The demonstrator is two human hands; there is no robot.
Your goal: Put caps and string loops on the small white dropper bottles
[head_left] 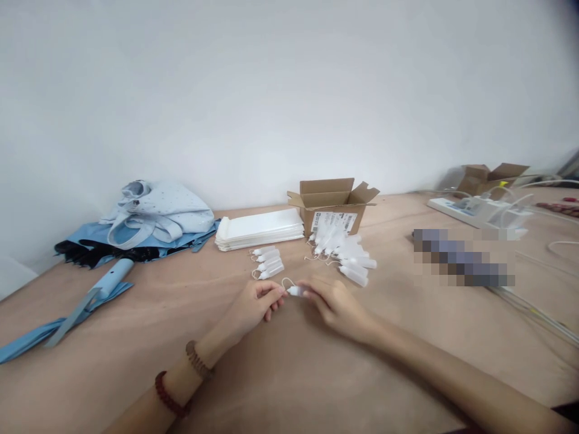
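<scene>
A small translucent squeeze bottle (295, 291) with a white nozzle and a thin looped cord lies between my hands, just above the table. My right hand (333, 302) is closed around its body and hides most of it. At the nozzle end, the thumb and fingers of my left hand (259, 305) are pinched together on the tip. Just beyond my left hand, several similar bottles (270, 264) lie side by side in a row. A looser pile of bottles (346, 253) spreads out past my right hand.
An open cardboard box (330, 205) stands behind the pile. Stacked white envelopes (260, 228) lie left of it. Farther left are a pale blue bag (167, 208) and a blue umbrella (113, 277). A power strip (470, 212) with cables and a blurred-out long object (461, 258) lie right.
</scene>
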